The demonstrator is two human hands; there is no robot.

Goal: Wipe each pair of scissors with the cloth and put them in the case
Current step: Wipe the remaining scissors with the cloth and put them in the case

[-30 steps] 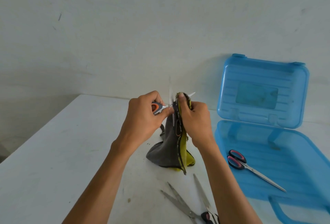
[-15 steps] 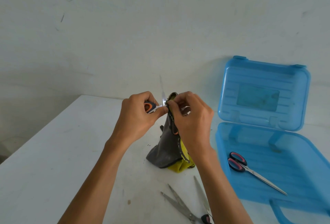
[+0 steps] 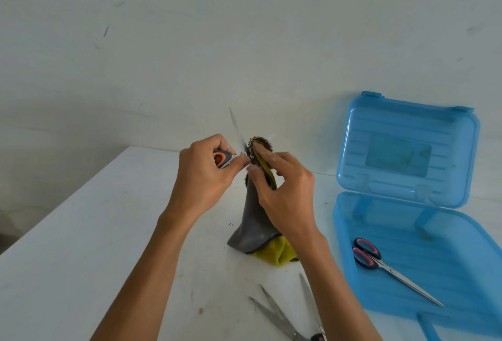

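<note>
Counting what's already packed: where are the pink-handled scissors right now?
In the head view, the pink-handled scissors lie on the right, flat in the bottom half of the open blue case, handles toward the right forearm, blades pointing right.

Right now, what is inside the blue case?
Inside the open blue case lies one pair of scissors with red and black handles, blades closed, on the ribbed floor. Nothing else shows there; the near right corner is out of frame.

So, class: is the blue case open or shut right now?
Open. The blue case has its lid tipped up against the wall, and one red-handled pair of scissors lies on the exposed bottom tray.
</note>
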